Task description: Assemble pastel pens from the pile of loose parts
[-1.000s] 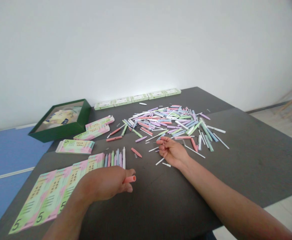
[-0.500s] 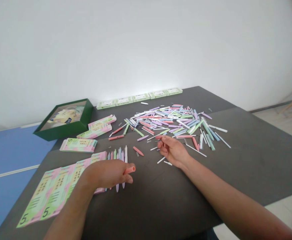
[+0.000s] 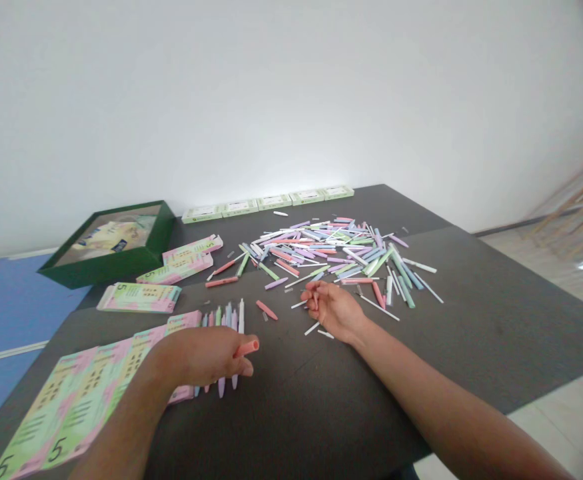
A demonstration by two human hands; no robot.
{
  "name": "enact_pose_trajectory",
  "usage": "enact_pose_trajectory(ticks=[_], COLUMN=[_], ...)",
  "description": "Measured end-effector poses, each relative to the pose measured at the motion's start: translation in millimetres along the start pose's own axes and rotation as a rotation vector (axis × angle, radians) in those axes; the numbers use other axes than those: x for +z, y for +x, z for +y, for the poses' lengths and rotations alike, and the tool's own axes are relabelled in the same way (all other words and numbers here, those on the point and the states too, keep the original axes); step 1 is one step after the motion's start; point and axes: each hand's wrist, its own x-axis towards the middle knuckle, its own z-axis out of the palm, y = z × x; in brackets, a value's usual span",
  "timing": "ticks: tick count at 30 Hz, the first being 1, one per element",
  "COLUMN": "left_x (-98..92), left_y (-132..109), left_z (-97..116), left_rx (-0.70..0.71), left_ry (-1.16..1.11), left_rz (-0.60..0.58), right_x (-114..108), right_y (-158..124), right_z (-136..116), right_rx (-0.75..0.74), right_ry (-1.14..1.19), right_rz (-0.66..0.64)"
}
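Note:
My left hand (image 3: 206, 357) is closed around a pink pen barrel (image 3: 248, 348), whose open end points to the right. Beneath and beside that hand lies a row of assembled pens (image 3: 234, 320) in pastel colours. My right hand (image 3: 335, 310) is at the near edge of a loose pile of pen parts (image 3: 321, 247), palm turned partly up. Its fingers are curled in with the tips together; whatever they may hold is too small to make out. A pink pen part (image 3: 266, 310) lies on the table between the hands, and short white pieces (image 3: 312, 328) lie beside my right hand.
Pink-and-green pen boxes (image 3: 81, 393) lie in a row at the left front, with another such box (image 3: 138, 298) behind. A green open box (image 3: 106, 243) holding plastic packaging stands at the back left. Pale green cartons (image 3: 274, 202) line the wall side of the dark table (image 3: 481, 307).
The whole view has shifted, so most things sit slightly further left and lower. My right hand's fingers have curled in more. The pink barrel remains in my left hand.

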Motion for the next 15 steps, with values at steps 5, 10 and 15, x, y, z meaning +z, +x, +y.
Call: enact_pose_trajectory(ticks=[5,10,15], left_x=[0.4,1.5,4.7], left_y=[1,0,1], left_z=[-4,-10,-20], left_rx=[-0.001,-0.006,0.01], left_ry=[-0.014,0.004,-0.021], left_rz=[0.013,0.005,0.008], right_x=[-5,-5,-5], right_y=[3,5,8], right_z=[7,10,10], right_rx=[-0.002,0.028,0.11], right_ry=[-0.041,0.034,0.133], right_rz=[0.008,0.028,0.041])
